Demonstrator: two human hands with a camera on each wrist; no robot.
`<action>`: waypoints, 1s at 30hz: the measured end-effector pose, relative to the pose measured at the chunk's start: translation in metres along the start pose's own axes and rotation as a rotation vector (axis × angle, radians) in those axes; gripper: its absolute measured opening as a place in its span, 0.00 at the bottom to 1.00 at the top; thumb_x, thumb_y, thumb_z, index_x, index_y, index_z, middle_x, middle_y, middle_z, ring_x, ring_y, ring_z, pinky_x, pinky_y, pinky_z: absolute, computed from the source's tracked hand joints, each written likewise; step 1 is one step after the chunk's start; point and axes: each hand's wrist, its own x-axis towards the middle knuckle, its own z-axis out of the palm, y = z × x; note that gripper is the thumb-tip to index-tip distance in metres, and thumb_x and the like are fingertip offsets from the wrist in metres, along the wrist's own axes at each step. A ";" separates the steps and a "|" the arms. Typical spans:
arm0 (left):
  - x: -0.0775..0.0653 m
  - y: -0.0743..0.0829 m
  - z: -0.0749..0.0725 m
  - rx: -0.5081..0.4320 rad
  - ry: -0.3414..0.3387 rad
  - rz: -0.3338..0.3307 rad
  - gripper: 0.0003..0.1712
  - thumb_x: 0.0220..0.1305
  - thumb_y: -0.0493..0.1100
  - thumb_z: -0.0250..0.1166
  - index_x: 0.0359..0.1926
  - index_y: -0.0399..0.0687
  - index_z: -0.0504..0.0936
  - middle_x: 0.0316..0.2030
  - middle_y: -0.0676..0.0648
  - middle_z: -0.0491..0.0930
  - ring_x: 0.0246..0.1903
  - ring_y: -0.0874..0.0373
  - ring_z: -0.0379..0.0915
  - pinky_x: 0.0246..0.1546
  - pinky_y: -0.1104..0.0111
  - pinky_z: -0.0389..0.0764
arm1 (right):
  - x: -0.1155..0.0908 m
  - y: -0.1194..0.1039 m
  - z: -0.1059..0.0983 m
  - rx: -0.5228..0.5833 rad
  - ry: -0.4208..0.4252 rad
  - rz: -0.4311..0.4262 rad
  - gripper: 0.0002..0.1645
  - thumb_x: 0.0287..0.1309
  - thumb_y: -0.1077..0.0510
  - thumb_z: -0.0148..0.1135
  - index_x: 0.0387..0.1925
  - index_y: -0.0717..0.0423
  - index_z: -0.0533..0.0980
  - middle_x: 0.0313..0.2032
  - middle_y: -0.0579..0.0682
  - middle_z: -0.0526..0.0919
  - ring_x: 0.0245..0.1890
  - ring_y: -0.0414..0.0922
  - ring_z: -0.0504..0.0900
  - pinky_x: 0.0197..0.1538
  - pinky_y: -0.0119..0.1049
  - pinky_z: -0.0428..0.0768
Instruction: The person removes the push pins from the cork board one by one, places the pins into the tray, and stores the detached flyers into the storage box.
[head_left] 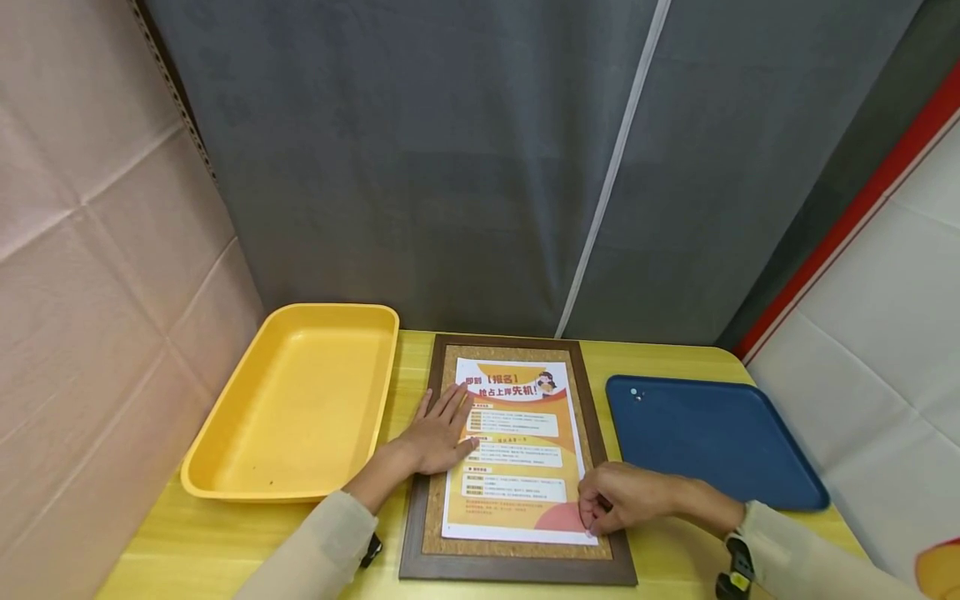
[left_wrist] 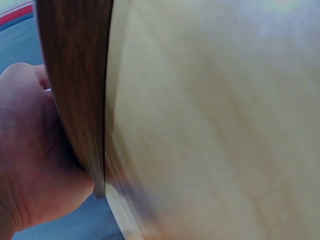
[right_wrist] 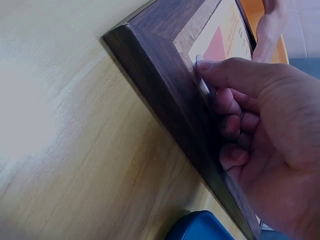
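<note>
A printed orange-and-white poster [head_left: 517, 487] lies on a cork board [head_left: 432, 517] with a dark brown wooden frame [head_left: 517, 569]. My left hand [head_left: 437, 437] rests flat with fingers spread across the board's left frame and the poster's left edge. At the poster's lower right corner, my right hand [head_left: 618, 497] has its fingers curled, and the thumb presses a small clear push pin [right_wrist: 198, 58] there. How far the pin sits in the cork is hidden. In the left wrist view, the palm [left_wrist: 30, 135] lies against the frame's side.
A yellow tray [head_left: 197, 467] stands on the wooden table [head_left: 187, 550] to the left. On the right lies a blue tray [head_left: 705, 442] with a few small shiny pieces [head_left: 637, 393] near its upper left corner. A grey curtain [head_left: 420, 167] hangs behind the table.
</note>
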 end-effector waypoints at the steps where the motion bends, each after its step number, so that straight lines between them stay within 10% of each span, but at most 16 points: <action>1: 0.001 0.000 0.001 -0.001 0.001 -0.001 0.48 0.83 0.67 0.39 0.86 0.44 0.36 0.85 0.43 0.26 0.84 0.46 0.22 0.80 0.41 0.27 | 0.000 -0.001 -0.001 0.004 -0.004 0.004 0.06 0.62 0.57 0.75 0.31 0.45 0.84 0.24 0.32 0.77 0.28 0.21 0.70 0.30 0.18 0.71; 30: 0.001 -0.002 0.002 -0.027 0.011 0.002 0.48 0.83 0.68 0.40 0.86 0.44 0.37 0.86 0.44 0.27 0.84 0.47 0.22 0.80 0.42 0.26 | 0.003 -0.005 -0.004 0.024 -0.052 0.034 0.05 0.62 0.58 0.74 0.30 0.46 0.85 0.24 0.30 0.73 0.27 0.20 0.68 0.29 0.18 0.69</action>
